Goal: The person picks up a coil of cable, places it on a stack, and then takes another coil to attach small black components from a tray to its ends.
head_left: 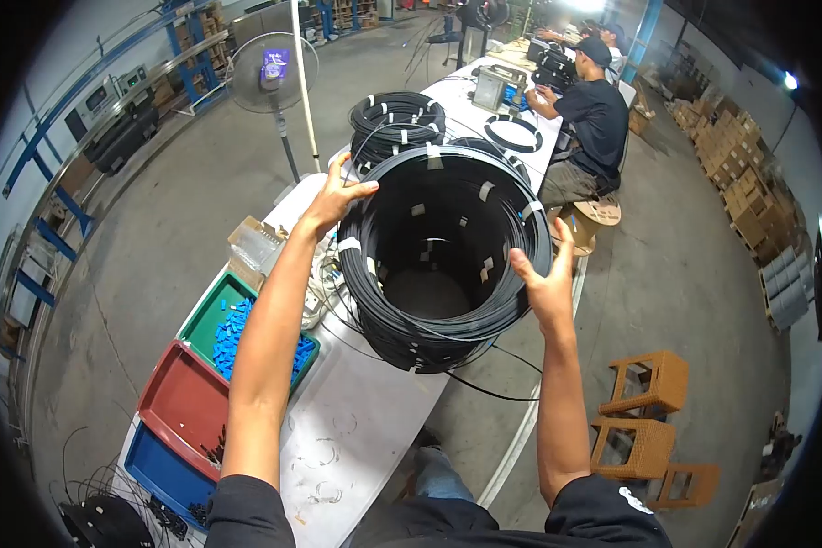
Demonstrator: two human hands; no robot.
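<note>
A tall stack of black cable coils [438, 342], bound with bits of white tape, stands at the table's edge before me, its hollow middle facing up. My left hand [338, 198] grips the far left of the top coil, thumb over the rim and fingers outside. On the right side, my right hand [550, 288] has its thumb over the inner edge and its fingers along the outside. A loose cable end [493, 393] hangs from the stack's lower right. Behind it sits another pile of black coils [397, 114].
Left of the stack are a green tray [205, 306] of blue connectors, a red tray [178, 393] and a blue tray [160, 470]. Wicker stools [648, 382] stand at right. A seated co-worker [595, 119] works farther along the white table [347, 420]. A fan [274, 73] stands at left.
</note>
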